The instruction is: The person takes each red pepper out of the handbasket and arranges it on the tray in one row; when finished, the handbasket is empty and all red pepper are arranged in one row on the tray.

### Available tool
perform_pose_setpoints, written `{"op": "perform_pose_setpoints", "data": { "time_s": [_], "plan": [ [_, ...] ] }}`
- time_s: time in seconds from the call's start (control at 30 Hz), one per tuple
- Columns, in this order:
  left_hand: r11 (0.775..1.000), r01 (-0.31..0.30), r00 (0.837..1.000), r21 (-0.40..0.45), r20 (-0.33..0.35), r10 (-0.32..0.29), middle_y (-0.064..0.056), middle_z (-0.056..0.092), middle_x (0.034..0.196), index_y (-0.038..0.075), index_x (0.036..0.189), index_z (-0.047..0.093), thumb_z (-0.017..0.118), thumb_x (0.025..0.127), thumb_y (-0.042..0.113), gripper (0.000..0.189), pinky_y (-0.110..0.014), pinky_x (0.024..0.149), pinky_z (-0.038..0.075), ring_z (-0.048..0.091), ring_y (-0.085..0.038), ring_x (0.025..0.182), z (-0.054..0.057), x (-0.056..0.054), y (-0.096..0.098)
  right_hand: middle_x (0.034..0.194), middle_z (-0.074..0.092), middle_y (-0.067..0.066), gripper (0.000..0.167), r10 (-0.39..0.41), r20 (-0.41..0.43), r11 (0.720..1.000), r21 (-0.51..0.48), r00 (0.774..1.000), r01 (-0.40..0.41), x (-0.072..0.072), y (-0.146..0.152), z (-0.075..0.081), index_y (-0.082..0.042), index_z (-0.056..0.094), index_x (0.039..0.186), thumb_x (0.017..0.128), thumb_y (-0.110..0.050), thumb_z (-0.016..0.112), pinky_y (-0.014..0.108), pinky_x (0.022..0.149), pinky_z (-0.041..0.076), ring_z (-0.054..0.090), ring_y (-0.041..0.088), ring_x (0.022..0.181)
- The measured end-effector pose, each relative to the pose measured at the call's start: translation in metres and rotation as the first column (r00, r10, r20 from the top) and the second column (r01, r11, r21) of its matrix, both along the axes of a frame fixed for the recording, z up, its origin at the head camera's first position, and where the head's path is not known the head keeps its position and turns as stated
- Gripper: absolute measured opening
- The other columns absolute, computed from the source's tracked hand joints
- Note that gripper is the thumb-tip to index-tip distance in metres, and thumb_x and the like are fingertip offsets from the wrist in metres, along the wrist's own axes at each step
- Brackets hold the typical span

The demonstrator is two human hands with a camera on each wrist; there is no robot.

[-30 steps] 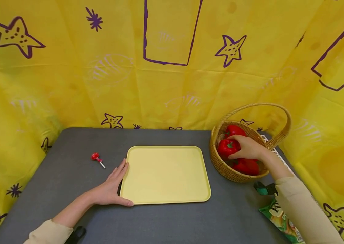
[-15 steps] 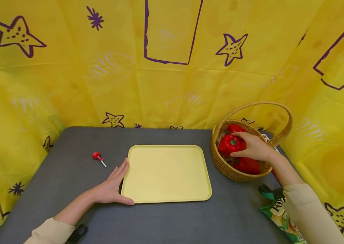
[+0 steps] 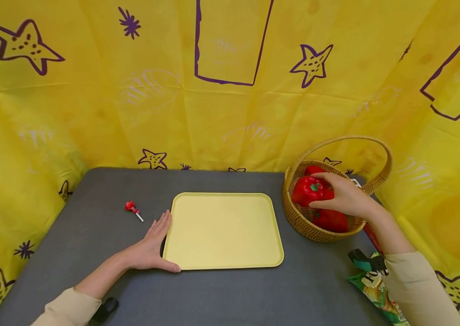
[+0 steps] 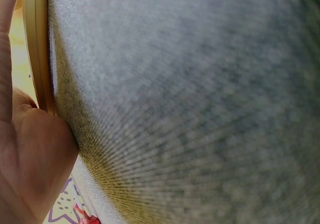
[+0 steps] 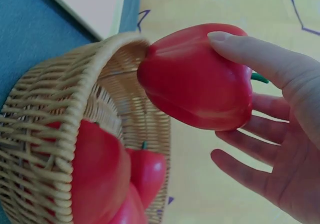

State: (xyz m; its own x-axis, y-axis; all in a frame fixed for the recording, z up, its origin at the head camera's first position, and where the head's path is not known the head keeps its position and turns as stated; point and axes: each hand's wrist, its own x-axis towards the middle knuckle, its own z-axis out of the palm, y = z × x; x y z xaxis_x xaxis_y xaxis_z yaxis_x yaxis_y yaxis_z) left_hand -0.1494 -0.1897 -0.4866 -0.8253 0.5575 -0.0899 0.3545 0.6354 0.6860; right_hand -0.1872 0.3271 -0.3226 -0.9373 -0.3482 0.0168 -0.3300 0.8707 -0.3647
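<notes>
Left of the yellow tray (image 3: 225, 231), toward the near side: beige left sleeve (image 3: 68, 308) with a dark loop (image 3: 109, 308) beside it. Farther out, just past the tray's left edge, a red lollipop (image 3: 131, 207) lies on the gray tabletop (image 3: 230, 294), stick pointing toward the tray. Left hand (image 3: 152, 246) is at the tray's left edge, thumb and fingers spread, fingers straight, touching the rim; thumb at the near left corner. Tray lies flat. Right of the tray, near its far right corner: wicker basket (image 3: 303, 228), handle up, with more red peppers (image 3: 331, 221) inside; exact count hidden. Right hand (image 3: 346, 194) pinches one red bell pepper (image 5: 195, 84) between thumb and fingers, green stem toward the palm. That pepper is right of the tray at the basket mouth, clear of the others; can't tell if it touches the rim. Farther right of the tray, toward the near side: green snack bag (image 3: 376, 290), partly covered by the right sleeve (image 3: 421, 290). Behind the tray and on both sides: yellow cloth (image 3: 230, 117) with purple starfish drawings.
</notes>
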Motion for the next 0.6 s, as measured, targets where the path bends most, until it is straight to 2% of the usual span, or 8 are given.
{"op": "perform_pose_setpoints", "data": {
  "time_s": [0.23,0.6],
  "plan": [
    [1.0,-0.003,1.0,-0.015,-0.002,0.003,-0.021,-0.009,0.16,-0.006,0.152,-0.005,0.083,0.064,0.06,0.141,-0.057,0.114,-0.001,-0.007,-0.037,0.147,0.001,0.0,0.001,0.134,0.053,0.016,0.085,0.022,-0.002,1.0,-0.002,1.0,-0.022,0.003,-0.014,0.007,-0.008,0.046,0.14,0.075,-0.051,0.08,0.06,0.093,0.045,0.051,0.036,0.117],
    [1.0,-0.004,1.0,-0.021,-0.004,0.004,-0.022,-0.007,0.16,-0.006,0.152,-0.005,0.083,0.063,0.06,0.142,-0.058,0.114,0.001,-0.005,-0.037,0.147,0.001,-0.001,-0.001,0.124,0.058,0.01,0.079,0.127,-0.013,0.991,-0.042,0.992,-0.127,-0.003,-0.04,-0.005,-0.006,0.05,0.137,0.075,-0.043,0.083,0.052,0.089,0.05,0.055,0.027,0.108]
  ]
}}
